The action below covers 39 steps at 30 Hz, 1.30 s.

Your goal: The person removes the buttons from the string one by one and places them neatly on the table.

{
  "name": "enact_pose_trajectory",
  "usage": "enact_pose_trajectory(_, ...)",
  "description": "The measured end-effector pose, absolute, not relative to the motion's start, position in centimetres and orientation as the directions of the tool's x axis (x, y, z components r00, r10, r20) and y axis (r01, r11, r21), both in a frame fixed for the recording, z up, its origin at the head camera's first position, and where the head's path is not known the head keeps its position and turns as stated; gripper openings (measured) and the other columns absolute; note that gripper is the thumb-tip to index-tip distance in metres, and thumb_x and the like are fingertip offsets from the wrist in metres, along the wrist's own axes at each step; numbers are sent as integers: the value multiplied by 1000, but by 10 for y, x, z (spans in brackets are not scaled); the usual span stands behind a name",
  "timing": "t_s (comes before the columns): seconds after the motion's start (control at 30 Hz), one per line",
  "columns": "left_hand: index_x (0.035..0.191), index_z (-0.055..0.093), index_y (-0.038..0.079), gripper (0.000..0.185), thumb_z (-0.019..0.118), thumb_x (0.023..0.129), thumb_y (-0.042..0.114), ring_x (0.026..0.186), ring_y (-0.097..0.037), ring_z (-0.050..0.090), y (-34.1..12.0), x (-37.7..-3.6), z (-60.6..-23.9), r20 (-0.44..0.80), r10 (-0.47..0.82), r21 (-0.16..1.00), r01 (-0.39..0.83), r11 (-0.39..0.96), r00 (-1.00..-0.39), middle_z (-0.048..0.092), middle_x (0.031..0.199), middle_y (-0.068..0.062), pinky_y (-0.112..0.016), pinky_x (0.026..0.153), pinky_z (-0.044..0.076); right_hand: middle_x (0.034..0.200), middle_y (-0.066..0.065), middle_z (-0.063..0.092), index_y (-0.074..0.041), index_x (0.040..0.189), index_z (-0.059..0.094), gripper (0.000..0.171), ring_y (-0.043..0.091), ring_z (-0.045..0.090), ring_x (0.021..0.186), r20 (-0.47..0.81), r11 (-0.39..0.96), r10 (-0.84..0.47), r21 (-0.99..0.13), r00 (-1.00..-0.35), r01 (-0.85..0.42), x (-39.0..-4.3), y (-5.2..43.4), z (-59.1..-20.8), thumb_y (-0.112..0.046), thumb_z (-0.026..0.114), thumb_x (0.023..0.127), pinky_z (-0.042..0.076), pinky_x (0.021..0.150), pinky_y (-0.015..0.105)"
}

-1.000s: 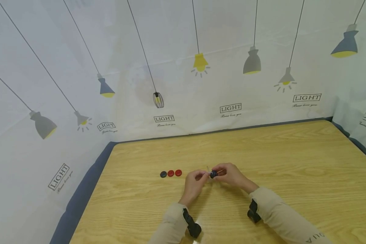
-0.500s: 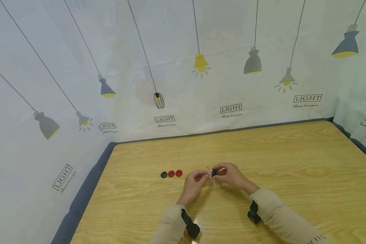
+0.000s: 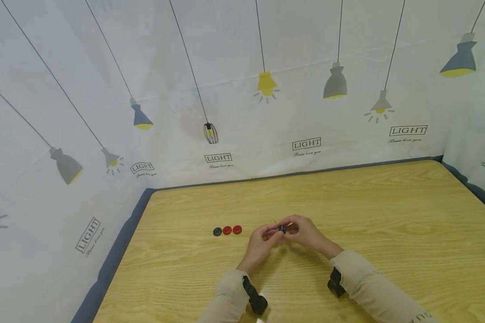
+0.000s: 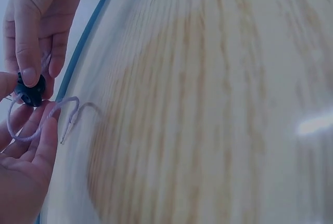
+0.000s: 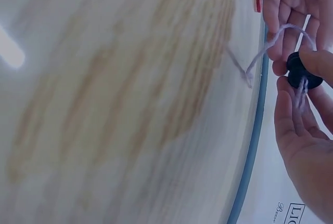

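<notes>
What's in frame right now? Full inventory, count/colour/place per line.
black button in hand: 1, black, pinched between the fingertips of both hands above the table
thread: 1, pale lilac, runs through the held button and loops out over the left fingers
black button on table: 1, black, left end of a short row left of the hands
red buttons: 2, red, next to it in the same row
table: 1, light wood grain, dark blue edge at the back and left
backdrop: 1, white sheet printed with hanging lamps and "LIGHT", behind and beside the table
wrist cameras: 2, black, strapped on beige sleeves
left hand: 1, holds thread
right hand: 1, pinches button
</notes>
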<state>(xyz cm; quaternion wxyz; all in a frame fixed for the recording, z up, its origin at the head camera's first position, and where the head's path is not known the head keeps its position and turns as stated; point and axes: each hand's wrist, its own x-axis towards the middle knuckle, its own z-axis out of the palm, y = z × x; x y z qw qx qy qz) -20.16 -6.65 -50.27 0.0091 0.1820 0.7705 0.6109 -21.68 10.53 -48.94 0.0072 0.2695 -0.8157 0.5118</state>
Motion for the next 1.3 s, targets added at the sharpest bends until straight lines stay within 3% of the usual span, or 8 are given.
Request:
enact_pose_trajectory(0.3, 110, 57, -6, 30, 57, 86, 11, 92, -25, 57, -63, -199, -491, 83, 265, 972, 137, 192, -961, 60, 102, -17, -26, 76, 47, 99, 22, 57, 8, 103, 58, 28, 32, 59, 86, 295, 317, -443, -832, -847, -456, -216, 107, -491, -2, 66, 77, 50, 71, 33)
enact_pose_trajectory(0.5, 109, 57, -7, 29, 56, 87, 11, 92, -25, 57, -65, -189, -472, 75, 245, 967, 130, 221, -967, 60, 102, -18, -29, 78, 46, 99, 20, 58, 7, 102, 59, 27, 31, 59, 88, 267, 338, -429, -839, -863, -427, -215, 109, -490, -6, 65, 79, 49, 72, 30)
enact_pose_trajectory(0.87, 110, 57, -6, 29, 55, 88, 12, 98, -27, 56, -67, -189, -465, 67, 245, 966, 125, 228, -967, 58, 107, -18, -34, 83, 45, 96, 24, 57, 12, 99, 56, 26, 36, 58, 87, 278, 289, -449, -854, -849, -433, -216, 114, -494, 6, 64, 76, 49, 73, 34)
enact_pose_trajectory(1.3, 108, 58, -6, 27, 57, 86, 9, 86, -26, 57, -66, -188, -464, 81, 268, 937, 165, 307, -960, 61, 96, -17, -26, 73, 47, 89, 10, 62, 0, 94, 61, 23, 17, 56, 74, 156, 471, -481, -784, -863, -404, -217, 118, -495, -7, 70, 74, 46, 64, 27)
